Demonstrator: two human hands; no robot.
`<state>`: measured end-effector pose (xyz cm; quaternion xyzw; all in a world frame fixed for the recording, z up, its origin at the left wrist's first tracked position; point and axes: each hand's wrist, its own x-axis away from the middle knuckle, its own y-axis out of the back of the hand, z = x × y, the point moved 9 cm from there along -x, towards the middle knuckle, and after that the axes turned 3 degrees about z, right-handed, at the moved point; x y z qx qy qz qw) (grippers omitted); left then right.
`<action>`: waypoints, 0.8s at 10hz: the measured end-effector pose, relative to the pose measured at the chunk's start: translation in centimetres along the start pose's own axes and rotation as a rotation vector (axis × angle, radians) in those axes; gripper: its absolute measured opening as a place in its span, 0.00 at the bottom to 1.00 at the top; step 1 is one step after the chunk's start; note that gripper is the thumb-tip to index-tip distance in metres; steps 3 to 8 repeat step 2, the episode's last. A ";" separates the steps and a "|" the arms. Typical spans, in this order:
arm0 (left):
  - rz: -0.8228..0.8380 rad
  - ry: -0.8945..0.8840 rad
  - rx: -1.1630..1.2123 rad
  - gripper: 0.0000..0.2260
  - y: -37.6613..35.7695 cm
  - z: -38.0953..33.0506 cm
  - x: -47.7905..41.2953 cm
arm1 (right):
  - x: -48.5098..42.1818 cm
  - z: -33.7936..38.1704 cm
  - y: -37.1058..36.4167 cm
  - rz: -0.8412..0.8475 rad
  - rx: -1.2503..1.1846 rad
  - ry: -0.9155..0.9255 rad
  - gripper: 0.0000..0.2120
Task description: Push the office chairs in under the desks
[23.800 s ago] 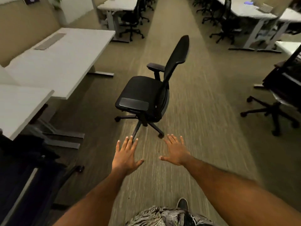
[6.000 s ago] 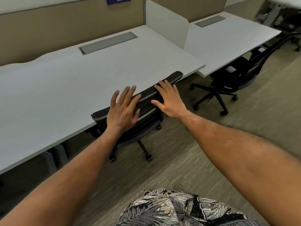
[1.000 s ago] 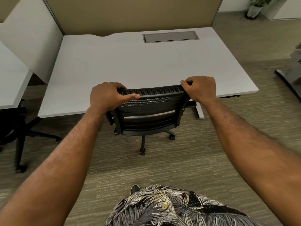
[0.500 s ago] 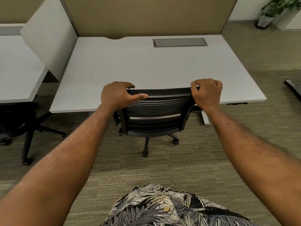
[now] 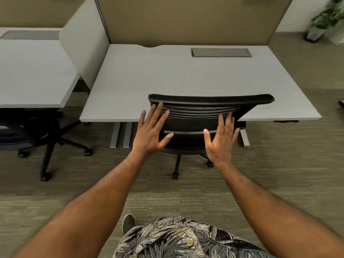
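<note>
A black mesh-back office chair [image 5: 201, 116] stands tucked under the white desk [image 5: 167, 81] in front of me, its seat hidden beneath the top and its backrest against the desk's front edge. My left hand [image 5: 150, 133] is open with fingers spread, just in front of the backrest's left side. My right hand [image 5: 222, 138] is open too, fingers up, in front of the backrest's right side. Neither hand grips the chair.
A second black chair [image 5: 37, 135] sits under the neighbouring desk [image 5: 33, 71] at the left. A white divider panel [image 5: 83, 43] separates the two desks. A tan partition [image 5: 186, 19] runs behind. A potted plant [image 5: 322, 19] stands far right on the carpet.
Both hands have let go of the top of the backrest and opened, drawing back and down. The chair sits a little further under the desk.
</note>
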<state>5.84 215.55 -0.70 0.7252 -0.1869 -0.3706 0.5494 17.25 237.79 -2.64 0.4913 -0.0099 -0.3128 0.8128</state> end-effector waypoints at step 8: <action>0.311 0.138 0.069 0.38 -3.8 11.0 6.0 | 4.2 5.4 -8.9 0.157 -0.040 -0.068 0.36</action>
